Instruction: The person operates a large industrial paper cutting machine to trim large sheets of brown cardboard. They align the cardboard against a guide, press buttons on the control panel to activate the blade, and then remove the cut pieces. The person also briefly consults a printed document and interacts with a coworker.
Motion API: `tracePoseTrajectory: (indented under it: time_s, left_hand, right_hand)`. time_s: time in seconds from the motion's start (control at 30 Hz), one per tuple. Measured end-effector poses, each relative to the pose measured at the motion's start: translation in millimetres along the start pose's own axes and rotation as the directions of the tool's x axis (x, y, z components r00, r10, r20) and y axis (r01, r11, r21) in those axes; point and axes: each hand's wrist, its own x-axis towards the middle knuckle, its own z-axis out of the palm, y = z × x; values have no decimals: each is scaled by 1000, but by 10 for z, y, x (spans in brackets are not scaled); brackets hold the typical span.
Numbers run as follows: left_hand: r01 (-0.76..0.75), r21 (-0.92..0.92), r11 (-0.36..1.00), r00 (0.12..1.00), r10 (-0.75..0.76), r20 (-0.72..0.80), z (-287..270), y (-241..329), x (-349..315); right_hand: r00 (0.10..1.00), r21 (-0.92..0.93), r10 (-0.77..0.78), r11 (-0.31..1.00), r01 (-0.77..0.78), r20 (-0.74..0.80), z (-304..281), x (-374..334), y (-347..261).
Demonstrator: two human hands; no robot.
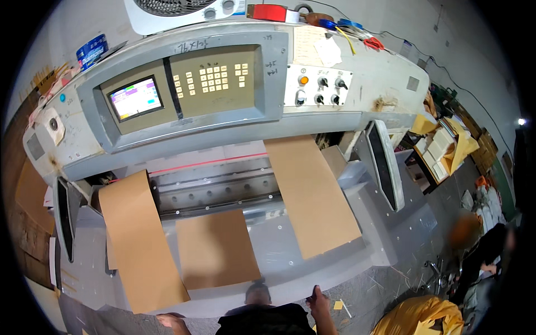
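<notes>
Both of my hands are at the front edge of a grey metal worktable [329, 271] on a paper cutting machine. My left hand [172, 321], low in view, is just below the near end of a long brown card sheet [139, 240]; its fingers look loosely extended with nothing visible in them. To the right, my right hand [317, 304] has its thumb raised and apart from the fingers, holding nothing I can see. A squarish brown card piece [218, 251] lies between them. Another long brown sheet [312, 195] runs under the machine's front at the right.
A red light line [212, 163] crosses the bed before the cutting slot. Black-faced side guards [385, 167] flank the table. Above are a lit screen [135, 99], a keypad [213, 78] and a switch panel [318, 86]. A person [483, 257] is at the right, near yellow sacking [419, 317].
</notes>
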Motion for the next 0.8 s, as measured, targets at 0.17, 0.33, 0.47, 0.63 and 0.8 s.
tracePoseTrajectory:
  time_s: [0.17, 0.33, 0.47, 0.63, 0.8]
  left_hand:
    - [-168, -100, 981, 982, 176, 71, 100, 209, -198]
    - [-81, -66, 995, 997, 79, -27, 183, 234, -368]
    - [-23, 311, 950, 996, 49, -73, 32, 454, -427]
    - [-70, 438, 896, 983, 138, -125, 70, 582, -135]
    - [18, -32, 999, 999, -17, 46, 55, 437, 34]
  right_hand:
    - [992, 132, -48, 991, 32, 119, 190, -72, 116]
    - [994, 125, -27, 992, 13, 110, 88, 59, 203]
    - [869, -687, -299, 533, 495, 394, -151, 36, 154]
    - [966, -665, -51, 716, 213, 255, -273, 598, 369]
    - [828, -737, -310, 382, 558, 467, -259, 375, 329]
